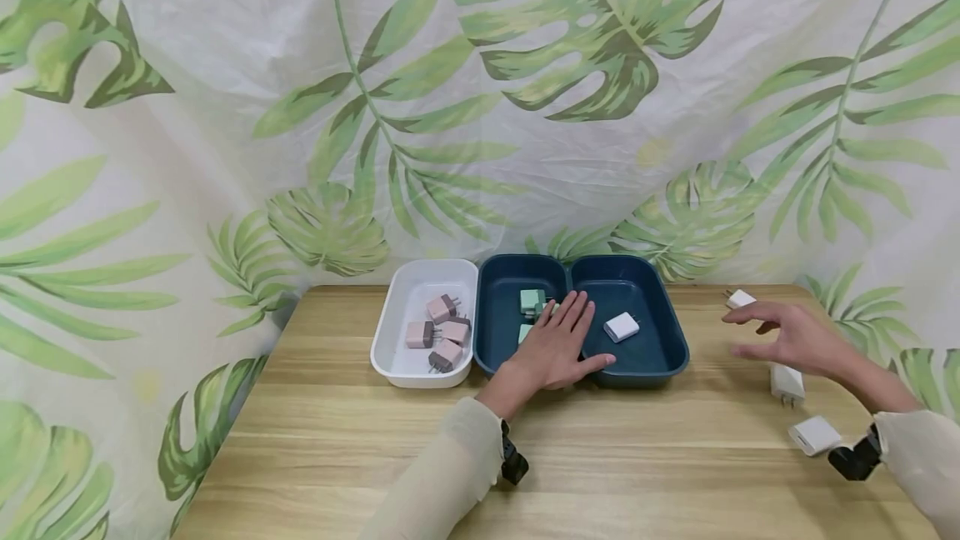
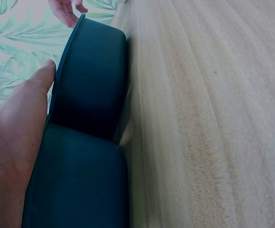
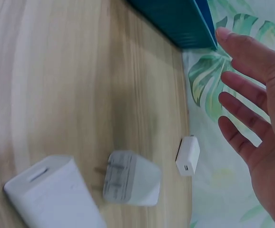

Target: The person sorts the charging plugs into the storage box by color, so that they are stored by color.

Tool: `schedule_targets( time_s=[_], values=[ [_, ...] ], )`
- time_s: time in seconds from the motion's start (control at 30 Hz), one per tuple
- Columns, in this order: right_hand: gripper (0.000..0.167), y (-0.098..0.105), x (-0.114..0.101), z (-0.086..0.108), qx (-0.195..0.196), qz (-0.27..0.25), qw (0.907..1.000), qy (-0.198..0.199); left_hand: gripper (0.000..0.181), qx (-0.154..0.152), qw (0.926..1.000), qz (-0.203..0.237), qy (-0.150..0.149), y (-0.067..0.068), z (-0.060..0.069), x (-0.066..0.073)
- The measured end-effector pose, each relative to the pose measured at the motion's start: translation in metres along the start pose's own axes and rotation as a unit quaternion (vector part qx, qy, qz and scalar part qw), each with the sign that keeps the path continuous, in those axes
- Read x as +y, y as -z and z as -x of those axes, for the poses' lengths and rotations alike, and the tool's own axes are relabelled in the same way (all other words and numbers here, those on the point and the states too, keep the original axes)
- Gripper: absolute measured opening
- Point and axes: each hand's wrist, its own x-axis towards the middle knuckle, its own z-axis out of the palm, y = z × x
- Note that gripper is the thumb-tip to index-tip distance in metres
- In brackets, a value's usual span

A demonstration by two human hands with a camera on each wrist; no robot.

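My left hand (image 1: pixel 553 348) lies flat with straight fingers across the adjoining rims of two dark blue trays. In the left wrist view its thumb (image 2: pixel 44 76) reaches along a tray's rim. Green plug chargers (image 1: pixel 532 301) sit in the left blue tray (image 1: pixel 517 269), partly hidden by that hand. One white charger (image 1: pixel 621 327) lies in the right blue tray (image 1: pixel 660 357). Over the table's right side hovers my right hand (image 1: pixel 802 342), fingers apart and holding nothing. Around it lie white plug chargers: one at the back (image 1: pixel 741 298), one below the hand (image 1: pixel 787 383) and one nearer (image 1: pixel 815 435).
A white tray (image 1: pixel 382 357) with several pink-and-grey plug chargers (image 1: pixel 446 355) stands left of the blue ones. All three trays stand in a row at the back of the wooden table (image 1: pixel 337 457). A leaf-patterned cloth (image 1: pixel 420 107) hangs behind.
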Motion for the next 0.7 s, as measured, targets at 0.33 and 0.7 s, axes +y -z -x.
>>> schedule_targets(
  time_s=[0.33, 0.7],
  values=[
    [0.048, 0.003, 0.012, 0.025, -0.019, -0.02, 0.9995, -0.014, 0.094, 0.002, 1.0, 0.002, 0.001, -0.003, -0.001, -0.001],
    [0.053, 0.009, 0.026, 0.05, -0.043, -0.037, 0.998, -0.03, 0.094, 0.003, 1.0, 0.002, -0.001, -0.002, -0.001, -0.001]
  ],
)
